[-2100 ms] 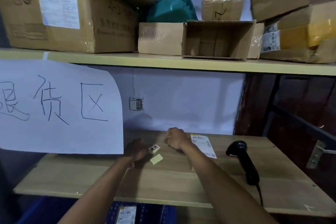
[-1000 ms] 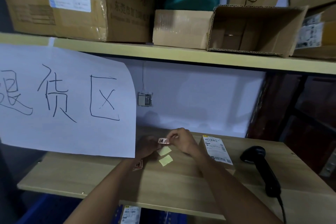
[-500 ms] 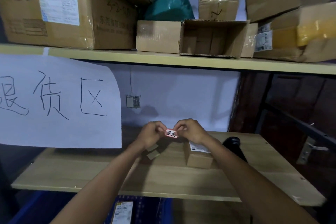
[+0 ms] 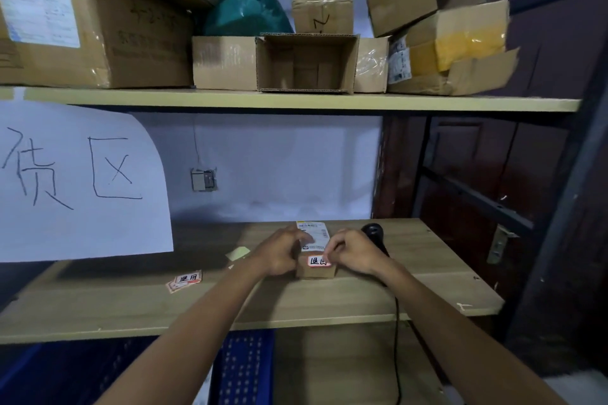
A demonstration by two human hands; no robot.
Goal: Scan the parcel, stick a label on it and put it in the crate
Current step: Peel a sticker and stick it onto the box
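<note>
At centre frame, on the lower shelf serving as worktop (image 4: 329, 302), both hands press a small red-bordered label (image 4: 318, 261) onto the near face of the cardboard parcel (image 4: 315, 270). Half a second ago that label was held up in the air between the fingertips; now it sits on the box, so the sticking step looks nearly done and only the crate remains. The left hand (image 4: 279, 251) curls closed over the parcel's left side, steadying it; the right hand (image 4: 353, 251) pinches the label's right edge. Spare labels (image 4: 185, 280) lie at left. The scanner (image 4: 375, 235) is half hidden behind the right hand, and the blue crate (image 4: 245, 368) is cut off at bottom.
</note>
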